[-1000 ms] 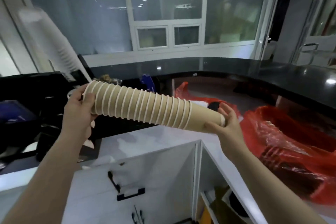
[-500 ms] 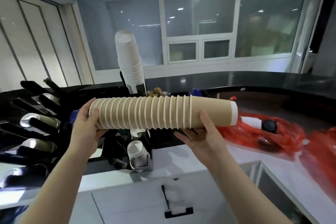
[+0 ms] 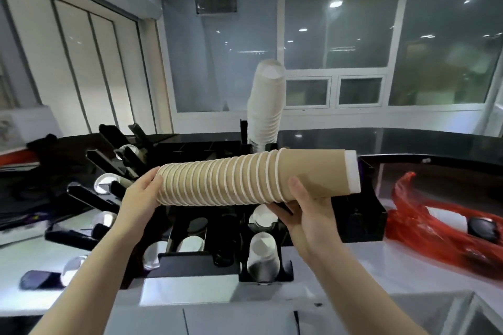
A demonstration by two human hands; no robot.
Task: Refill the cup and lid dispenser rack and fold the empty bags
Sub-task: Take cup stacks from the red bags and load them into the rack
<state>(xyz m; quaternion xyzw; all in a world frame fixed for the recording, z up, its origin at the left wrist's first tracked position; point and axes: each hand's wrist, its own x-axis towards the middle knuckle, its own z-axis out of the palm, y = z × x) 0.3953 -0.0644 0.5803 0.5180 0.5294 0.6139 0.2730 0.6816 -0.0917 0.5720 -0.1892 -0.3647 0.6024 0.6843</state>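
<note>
A long stack of brown paper cups [image 3: 245,179] with white rims lies level in the air between my hands, above the black dispenser rack [image 3: 362,223]. My left hand [image 3: 141,198] grips the open-rim end on the left. My right hand [image 3: 304,215] cups the stack from below near its closed right end, thumb up along the side. Behind it a tall stack of white cups [image 3: 265,103] stands upright in the rack. White cup bottoms [image 3: 262,250] show in the rack's front slots. A red plastic bag [image 3: 441,223] lies crumpled on the counter at right.
Black syrup or pump bottles [image 3: 89,198] lie angled at the left of the rack. A dark round lid-like object [image 3: 483,228] rests in the red bag. A black raised counter ledge [image 3: 408,141] runs behind. White cabinet fronts [image 3: 217,318] lie below.
The view has swung left and closer to the rack. The brown cup stack stays level in both hands and now hangs directly over the rack; my right hand has shifted under the stack.
</note>
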